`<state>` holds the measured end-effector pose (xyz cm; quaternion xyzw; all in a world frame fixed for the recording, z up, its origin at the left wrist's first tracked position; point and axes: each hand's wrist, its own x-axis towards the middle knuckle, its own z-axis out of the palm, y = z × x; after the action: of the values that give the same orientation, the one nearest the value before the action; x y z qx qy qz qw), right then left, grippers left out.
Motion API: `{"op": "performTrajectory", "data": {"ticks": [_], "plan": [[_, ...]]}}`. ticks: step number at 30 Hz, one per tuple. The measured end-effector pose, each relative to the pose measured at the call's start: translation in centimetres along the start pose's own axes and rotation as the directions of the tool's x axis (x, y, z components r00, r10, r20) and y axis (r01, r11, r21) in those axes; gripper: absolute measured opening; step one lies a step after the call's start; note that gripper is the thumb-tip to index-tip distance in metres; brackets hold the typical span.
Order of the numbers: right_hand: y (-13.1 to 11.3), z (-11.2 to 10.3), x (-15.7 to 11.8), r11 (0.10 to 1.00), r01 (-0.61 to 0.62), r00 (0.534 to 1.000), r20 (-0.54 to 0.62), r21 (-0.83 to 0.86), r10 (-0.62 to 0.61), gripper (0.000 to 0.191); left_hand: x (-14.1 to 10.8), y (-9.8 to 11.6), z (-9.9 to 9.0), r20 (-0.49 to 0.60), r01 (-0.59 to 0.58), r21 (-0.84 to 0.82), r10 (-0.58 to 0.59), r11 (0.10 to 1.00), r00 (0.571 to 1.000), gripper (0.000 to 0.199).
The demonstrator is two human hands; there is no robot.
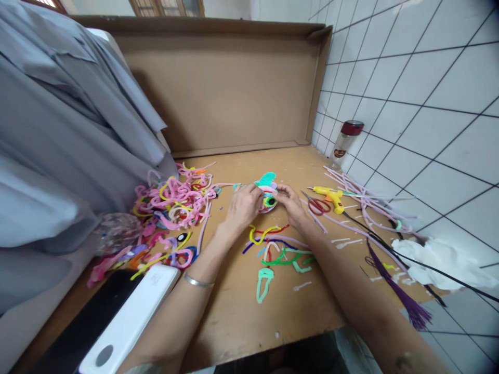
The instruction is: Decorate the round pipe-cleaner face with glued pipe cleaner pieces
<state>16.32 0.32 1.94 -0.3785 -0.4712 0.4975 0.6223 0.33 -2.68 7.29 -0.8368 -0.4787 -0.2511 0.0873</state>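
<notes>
Near the middle of the table, a small colourful craft figure has a turquoise fin-like top and a green-yellow eye with a black centre. My left hand grips it from the left with bent fingers. On its right edge, the fingers of my right hand are closed round it. Below the hands lie a yellow pipe cleaner, a green one and a mint-green bent loop. The fingertips partly hide the figure.
Tangled pink pipe cleaners lie left, above a white device. At right are red-handled scissors, a yellow glue gun, its black cable, a jar, a purple tassel and white tissue. Cardboard stands behind.
</notes>
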Motion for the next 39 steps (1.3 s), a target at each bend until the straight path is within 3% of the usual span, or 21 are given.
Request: {"op": "performTrajectory", "data": {"ticks": [4, 7, 10, 14, 22, 32, 39], "plan": [[-0.4, 0.1, -0.1, 0.999, 0.036, 0.990, -0.134, -0.005, -0.036, 0.026, 0.0, -0.2, 0.1, -0.037, 0.024, -0.009, -0.025, 1.000, 0.999, 0.020], [-1.0, 0.1, -0.3, 0.986, 0.127, 0.959, -0.240, -0.105, -0.149, 0.024, 0.0, -0.3, 0.0, -0.053, 0.047, -0.035, -0.049, 0.998, 0.997, 0.018], [-1.7, 0.5, -0.8, 0.960, 0.179, 0.960, -0.176, -0.217, -0.219, 0.026, 0.1, -0.4, -0.1, -0.062, 0.059, -0.059, -0.062, 0.997, 0.996, 0.017], [-2.1, 1.1, -1.5, 0.934, 0.172, 0.977, -0.069, -0.311, -0.203, 0.026, 0.1, -0.2, -0.1, -0.071, 0.055, -0.081, -0.061, 0.995, 0.996, 0.017], [-2.0, 1.2, -1.6, 0.894, 0.237, 0.962, -0.034, -0.379, -0.270, 0.015, 0.0, -0.1, -0.2, -0.046, 0.028, -0.102, -0.032, 0.994, 0.998, 0.016], [-2.1, 1.3, -1.7, 0.943, 0.193, 0.979, -0.013, -0.271, -0.204, 0.021, 0.1, -0.4, -0.2, -0.048, 0.020, -0.135, -0.027, 0.991, 0.998, 0.016], [-2.3, 1.2, -1.6, 0.952, 0.226, 0.972, -0.012, -0.206, -0.233, 0.021, 0.1, -0.6, -0.2, -0.041, 0.037, -0.144, -0.043, 0.989, 0.998, 0.019]]}}
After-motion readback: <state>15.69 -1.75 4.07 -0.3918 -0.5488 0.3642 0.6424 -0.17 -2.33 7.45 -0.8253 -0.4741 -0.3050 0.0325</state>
